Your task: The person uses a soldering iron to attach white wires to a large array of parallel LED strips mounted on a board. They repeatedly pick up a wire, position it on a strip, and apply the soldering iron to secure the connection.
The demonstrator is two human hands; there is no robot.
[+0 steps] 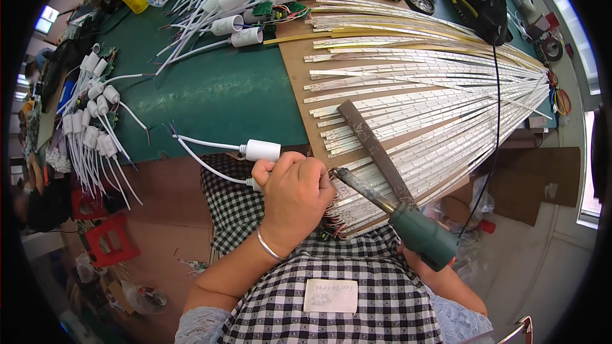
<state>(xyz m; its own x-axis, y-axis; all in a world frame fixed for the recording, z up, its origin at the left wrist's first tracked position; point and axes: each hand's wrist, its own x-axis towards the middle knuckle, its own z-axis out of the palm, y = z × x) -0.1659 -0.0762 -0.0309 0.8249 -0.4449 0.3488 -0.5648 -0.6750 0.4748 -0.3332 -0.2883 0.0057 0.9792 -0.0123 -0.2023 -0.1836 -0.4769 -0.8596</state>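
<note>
My left hand (296, 185) is closed, its fingers curled and pinched together. White cylindrical caps with white cables stick out from it: one cap (262, 150) shows almost whole, and a second is mostly hidden behind the hand. Their cables end at the left in thin bare-ended wires. My right hand (417, 262) grips a soldering iron with a green handle (424, 232). The iron's dark tip (341, 175) points left and stands right beside my left fingertips. What lies between those fingertips is too small to make out.
Thin white LED strips (408, 89) fan across brown cardboard (296, 70), with a dark flat bar (376, 150) over them. More wired white caps (233, 25) lie on the green table (217, 102). The iron's black cord hangs at right. A red stool (111, 242) stands at left.
</note>
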